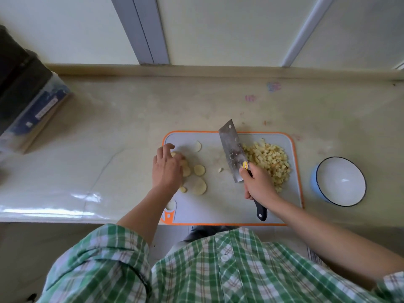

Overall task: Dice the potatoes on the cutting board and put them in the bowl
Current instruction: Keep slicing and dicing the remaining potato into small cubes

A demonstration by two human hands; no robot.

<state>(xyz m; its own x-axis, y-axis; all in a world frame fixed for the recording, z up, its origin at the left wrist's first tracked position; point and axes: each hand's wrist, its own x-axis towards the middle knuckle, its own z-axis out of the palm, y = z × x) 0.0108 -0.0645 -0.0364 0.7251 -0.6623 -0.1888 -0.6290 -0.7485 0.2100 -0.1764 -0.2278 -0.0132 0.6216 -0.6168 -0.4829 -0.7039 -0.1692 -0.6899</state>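
A grey cutting board point(218, 206) with an orange rim lies on the counter. Round potato slices point(199, 170) are spread over its left half. My left hand point(167, 169) rests on some of them, fingers curled over the slices beneath. A heap of diced potato point(270, 160) covers the board's right side. My right hand point(259, 184) grips the black handle of a cleaver point(232, 152), whose blade points away from me, between slices and dice. A white bowl point(341, 182) with a blue outside stands empty to the right of the board.
The beige counter point(109, 136) ends in a raised ledge along the wall. A dark box-like object wrapped in plastic point(28, 101) sits at the far left. The counter's front edge runs just below the board.
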